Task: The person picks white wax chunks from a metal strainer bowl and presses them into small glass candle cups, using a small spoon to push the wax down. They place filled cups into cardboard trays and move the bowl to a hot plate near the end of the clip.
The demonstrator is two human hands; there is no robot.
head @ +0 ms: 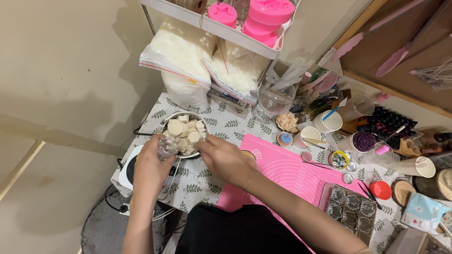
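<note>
A metal pot point(172, 118) full of pale wax chunks point(184, 133) sits at the table's left end. My left hand point(151, 165) is closed around a small clear mould or container point(167, 147) right at the pot's near rim. My right hand point(225, 159) reaches in from the right, fingers touching the pot's near edge next to that clear piece. Whether the right hand grips anything is hidden by its back.
A pink silicone mat point(282, 171) lies to the right. A clear flower mould tray point(351, 211) rests on it. Cups, a purple flower candle point(364, 140), a beige flower candle point(286, 122) and bags of white flakes point(181, 51) crowd the back. A white hot plate point(126, 171) sits at left.
</note>
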